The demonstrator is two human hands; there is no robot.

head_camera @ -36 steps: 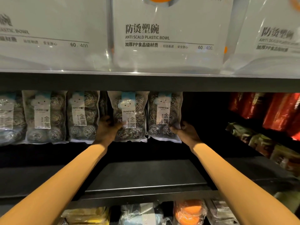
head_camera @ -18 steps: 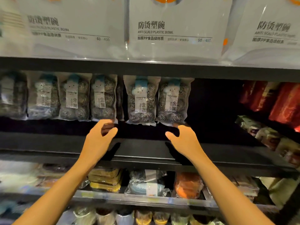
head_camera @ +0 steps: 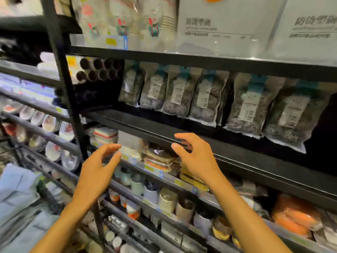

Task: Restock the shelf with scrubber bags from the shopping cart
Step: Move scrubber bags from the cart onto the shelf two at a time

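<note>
Both hands empty, out in front of the black shelf (head_camera: 131,123) that carries the scrubber stock. Left hand (head_camera: 98,172) sits below the shelf's front edge, near its left end; fingers (head_camera: 111,147) loosely spread, a bit bent, nothing held. Right hand (head_camera: 197,157) is just under the same edge, approx mid-shelf; fingers (head_camera: 184,136) apart & half-curled, thumb out, nothing in them. The tips overlap the shelf edge in view, contact can't tell. Scrubber bags (head_camera: 204,99) run in a row right above the shelf board, six fronts visible, side by side, labels facing out. Hung or standing: can't tell. Dark tube ends (head_camera: 98,70) are stacked above the shelf's left end, beside the bags. One tier above the shelf: white plastic-bowl packs (head_camera: 224,28), w/ paper-cup packs (head_camera: 127,21) over its left part. One tier below the shelf: sponge packs (head_camera: 160,157), & an orange pack (head_camera: 295,216) under its right end. Lower tiers too blurred to tell.
</note>
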